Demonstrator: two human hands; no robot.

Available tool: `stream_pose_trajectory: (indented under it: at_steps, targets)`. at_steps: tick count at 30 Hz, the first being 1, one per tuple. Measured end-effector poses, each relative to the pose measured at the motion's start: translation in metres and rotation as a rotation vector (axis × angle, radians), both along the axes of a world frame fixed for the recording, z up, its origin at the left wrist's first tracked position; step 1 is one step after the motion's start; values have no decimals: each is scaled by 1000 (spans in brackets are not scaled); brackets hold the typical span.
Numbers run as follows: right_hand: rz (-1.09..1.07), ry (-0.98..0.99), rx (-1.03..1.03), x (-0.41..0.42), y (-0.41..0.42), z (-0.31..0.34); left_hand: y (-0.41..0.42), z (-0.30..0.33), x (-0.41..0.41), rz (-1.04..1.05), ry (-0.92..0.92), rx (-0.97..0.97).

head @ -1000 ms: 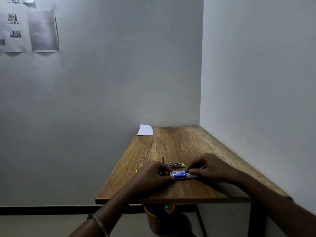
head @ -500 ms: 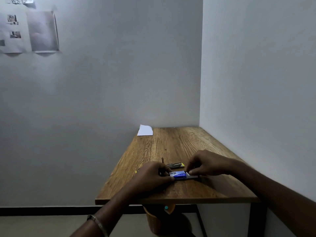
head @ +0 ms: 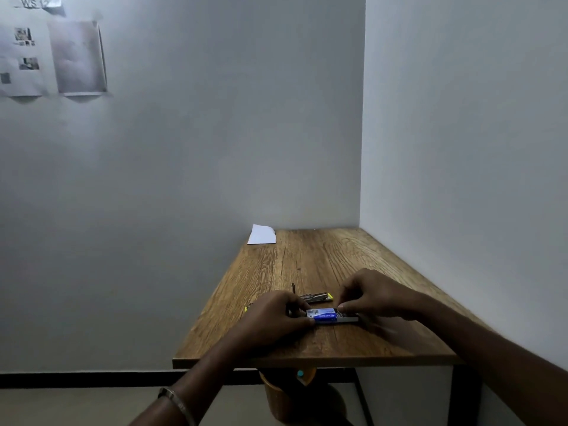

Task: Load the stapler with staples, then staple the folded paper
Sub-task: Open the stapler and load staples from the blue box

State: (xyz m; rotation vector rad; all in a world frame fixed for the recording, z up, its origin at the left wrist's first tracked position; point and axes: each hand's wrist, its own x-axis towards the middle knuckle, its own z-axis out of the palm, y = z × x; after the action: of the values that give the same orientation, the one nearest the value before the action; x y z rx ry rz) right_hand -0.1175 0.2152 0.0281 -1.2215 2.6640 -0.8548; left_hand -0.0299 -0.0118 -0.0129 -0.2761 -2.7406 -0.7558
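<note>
Wooden surface (head: 322,259) in a room corner, grey walls at 12 and 3 o'clock. Both hands work near the front edge.

Blue staple box (head: 325,315) lies flat on the surface between the hands. White lettering on its blue face, too small to read. A grey tray end sticks out of the box toward 3 o'clock.

Left hand (head: 276,318): grip curled, thumb and fingers pinching the 9 o'clock end of the staple box. Metal bangle (head: 176,404) on that wrist.

Right hand (head: 375,295): grip curled, fingertips pinching at the 3 o'clock end of the box, by the tray. Exact contact point is hard to tell.

Stapler (head: 316,297) lies on the surface just behind the box at 12 o'clock, dark metal with a yellow tip, partly hidden by both hands. Looks opened, cannot confirm. A small dark upright pin-like piece stands just at its 10 o'clock.

Folded paper (head: 262,235), white, lies at the far left corner of the surface at 11 o'clock, well apart from the hands.

Wall at 10 o'clock: printed sheets (head: 21,59) with small photos, a blank curled sheet (head: 78,56) beside them, and a label reading "WS 12" (head: 35,3) above.

Under the surface: an orange-brown bin (head: 276,395) and a black frame leg.
</note>
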Motion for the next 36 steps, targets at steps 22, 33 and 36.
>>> stream_pose_trajectory:
  at_steps: [22,33,36]
  targets:
    - [39,-94,-263,0,10,-5,0,1,2,8,-21,6]
    - [20,-292,-523,-1,1,-6,-6,5,7,74,226,341]
    - [1,-422,-633,-2,-6,-2,-13,1,2,337,438,231]
